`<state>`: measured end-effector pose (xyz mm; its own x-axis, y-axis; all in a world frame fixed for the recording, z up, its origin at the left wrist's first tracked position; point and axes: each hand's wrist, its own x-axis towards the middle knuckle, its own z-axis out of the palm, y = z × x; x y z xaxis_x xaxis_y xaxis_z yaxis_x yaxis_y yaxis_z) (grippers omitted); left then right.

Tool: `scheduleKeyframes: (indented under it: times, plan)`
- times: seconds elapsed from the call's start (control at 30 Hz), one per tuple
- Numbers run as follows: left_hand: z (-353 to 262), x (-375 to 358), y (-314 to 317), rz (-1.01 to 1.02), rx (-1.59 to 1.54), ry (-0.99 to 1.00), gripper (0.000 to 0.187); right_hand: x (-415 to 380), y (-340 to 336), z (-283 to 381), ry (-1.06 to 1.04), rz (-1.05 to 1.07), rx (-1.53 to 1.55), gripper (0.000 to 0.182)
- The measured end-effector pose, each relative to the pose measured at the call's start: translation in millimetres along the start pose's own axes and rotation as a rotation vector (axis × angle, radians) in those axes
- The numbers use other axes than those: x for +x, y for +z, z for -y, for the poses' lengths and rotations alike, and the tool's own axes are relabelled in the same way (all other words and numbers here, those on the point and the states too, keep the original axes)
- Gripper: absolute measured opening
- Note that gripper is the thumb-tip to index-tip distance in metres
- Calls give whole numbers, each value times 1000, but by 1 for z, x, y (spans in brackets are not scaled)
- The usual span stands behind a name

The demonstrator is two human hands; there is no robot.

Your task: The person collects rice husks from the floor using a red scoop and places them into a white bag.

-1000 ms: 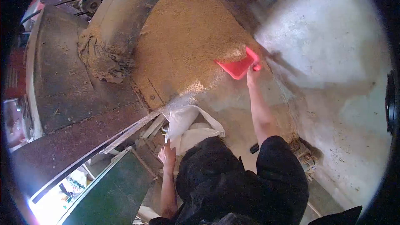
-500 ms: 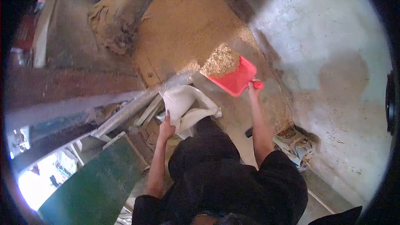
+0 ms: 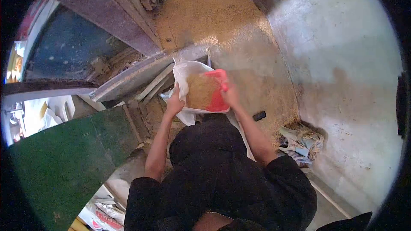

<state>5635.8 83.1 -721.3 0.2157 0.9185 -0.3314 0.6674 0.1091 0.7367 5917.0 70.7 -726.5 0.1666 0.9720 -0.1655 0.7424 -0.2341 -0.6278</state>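
My left hand (image 3: 174,104) is closed on the left edge of a white sack (image 3: 180,73), whose mouth gapes upward in front of my knees. In my right hand (image 3: 230,97) is the handle of a red dustpan (image 3: 217,99), tilted over the sack's mouth. Tan grain-like material (image 3: 200,90) shows in the sack's opening and along the pan, slightly blurred. The pan's front edge is hidden inside the sack.
A broad layer of brown grain (image 3: 205,8) covers the floor ahead. A pale wall (image 3: 342,72) rises on the right, with a crumpled bag (image 3: 302,141) near its foot. A small black object (image 3: 259,116) lies on the floor. At left stands a green panel (image 3: 72,154).
My right hand has brought the loaded dustpan from the grain pile left and down into the sack's mouth, tipping it. The sack is now held wide. My view has shifted.
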Motion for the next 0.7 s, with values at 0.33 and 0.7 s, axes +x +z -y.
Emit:
scheduleKeyframes:
  times: [0.33, 0.7]
  plan:
    - [36, -35, 9, -244, 101, 150, 76, -68, 40, 118, -653, -113, -622, 24]
    - [60, -37, 1, 55, 127, -58, 54, -35, 12, 17, 223, -420, 364, 19]
